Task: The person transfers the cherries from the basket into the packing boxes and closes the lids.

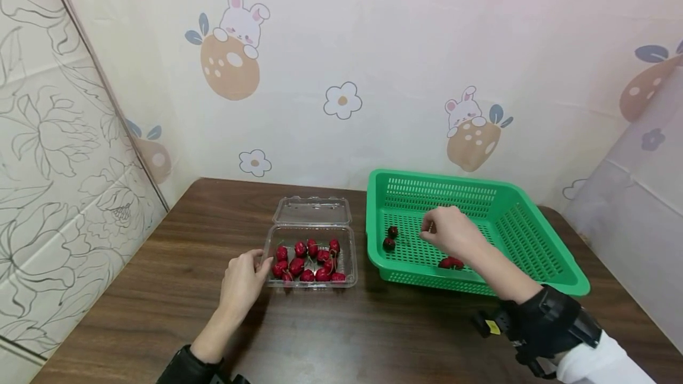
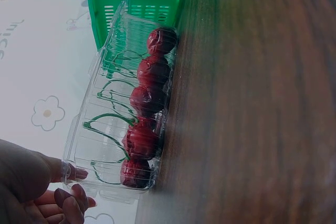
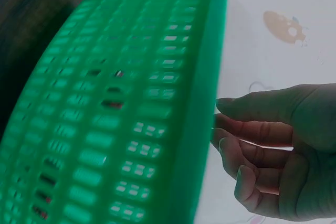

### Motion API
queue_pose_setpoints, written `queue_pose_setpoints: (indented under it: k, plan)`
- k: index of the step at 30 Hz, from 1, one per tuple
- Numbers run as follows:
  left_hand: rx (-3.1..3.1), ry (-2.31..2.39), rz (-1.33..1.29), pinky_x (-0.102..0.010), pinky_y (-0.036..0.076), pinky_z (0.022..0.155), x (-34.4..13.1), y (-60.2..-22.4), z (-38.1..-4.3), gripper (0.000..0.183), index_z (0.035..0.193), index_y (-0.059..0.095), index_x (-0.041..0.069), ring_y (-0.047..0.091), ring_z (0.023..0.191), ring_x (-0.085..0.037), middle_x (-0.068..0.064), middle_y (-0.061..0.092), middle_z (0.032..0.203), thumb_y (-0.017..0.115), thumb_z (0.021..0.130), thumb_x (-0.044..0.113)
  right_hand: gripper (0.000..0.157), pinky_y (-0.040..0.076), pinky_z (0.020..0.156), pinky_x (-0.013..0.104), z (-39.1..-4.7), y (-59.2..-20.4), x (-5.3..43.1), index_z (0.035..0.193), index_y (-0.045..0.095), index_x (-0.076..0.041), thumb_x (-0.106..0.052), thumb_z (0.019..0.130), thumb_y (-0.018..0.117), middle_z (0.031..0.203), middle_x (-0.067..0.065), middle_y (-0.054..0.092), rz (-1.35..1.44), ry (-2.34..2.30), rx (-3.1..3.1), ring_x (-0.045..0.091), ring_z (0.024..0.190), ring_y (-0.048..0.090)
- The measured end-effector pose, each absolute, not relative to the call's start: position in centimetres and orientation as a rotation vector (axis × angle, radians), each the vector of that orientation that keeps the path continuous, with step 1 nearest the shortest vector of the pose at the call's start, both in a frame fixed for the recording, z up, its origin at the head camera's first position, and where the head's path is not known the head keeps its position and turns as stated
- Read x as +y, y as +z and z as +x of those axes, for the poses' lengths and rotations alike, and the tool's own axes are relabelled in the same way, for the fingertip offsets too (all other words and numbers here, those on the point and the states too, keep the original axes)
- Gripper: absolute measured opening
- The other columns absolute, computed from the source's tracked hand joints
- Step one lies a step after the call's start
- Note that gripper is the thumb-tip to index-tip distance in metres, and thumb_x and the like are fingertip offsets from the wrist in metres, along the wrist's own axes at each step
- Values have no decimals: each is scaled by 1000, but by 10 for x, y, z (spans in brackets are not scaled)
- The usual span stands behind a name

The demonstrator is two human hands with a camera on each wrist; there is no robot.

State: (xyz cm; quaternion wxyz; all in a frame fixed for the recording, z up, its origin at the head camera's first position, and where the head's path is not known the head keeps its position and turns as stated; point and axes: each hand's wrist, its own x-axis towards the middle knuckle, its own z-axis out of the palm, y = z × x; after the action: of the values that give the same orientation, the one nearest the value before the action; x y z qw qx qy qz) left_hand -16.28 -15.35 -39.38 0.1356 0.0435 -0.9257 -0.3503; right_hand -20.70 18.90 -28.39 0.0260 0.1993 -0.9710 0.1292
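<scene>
The table [image 1: 299, 336] gives us room before the basket [image 1: 504, 227] and box [image 1: 349, 259]; the basket's raised rim is an edge to clear. Our left hand [image 1: 241, 280] pinches the box's thin left edge. Over the basket, our right hand [image 1: 452, 233] has bent fingers, grip unclear. Cherries [image 1: 296, 266], in both containers, seem light, slick, bruisable: take stems [image 2: 113, 114].

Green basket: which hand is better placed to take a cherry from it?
Likely the right hand: it hovers over the green basket, near the cherries inside, while the left hand holds the clear container.
</scene>
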Motion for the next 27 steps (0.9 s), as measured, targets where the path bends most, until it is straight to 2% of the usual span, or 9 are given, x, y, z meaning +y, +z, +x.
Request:
queue_pose_setpoints:
  k: [14,21,27]
  plan:
    - [-2656,-988,102,-26,30,38,-154,-394,-161,28,98,62,-10,36,43,-10,1,45,54,60,84,14,4,41,49,31,-217,-305,218,74,63,-5,-7,78,64,69,3,57,513,391,-3125,12,49,47]
    - [-2660,-983,104,-26,30,38,-154,-394,-161,28,99,62,-9,36,43,-10,1,45,54,60,84,15,6,41,51,31,-222,-317,225,77,62,-4,-9,78,65,69,3,55,463,417,-3218,13,51,48]
    - [-2661,-978,106,-26,31,39,-154,-393,-160,28,99,62,-9,37,43,-10,1,45,55,60,83,14,7,40,51,32,-224,-328,231,80,61,-1,-7,78,65,64,4,53,519,461,-3252,15,52,48]
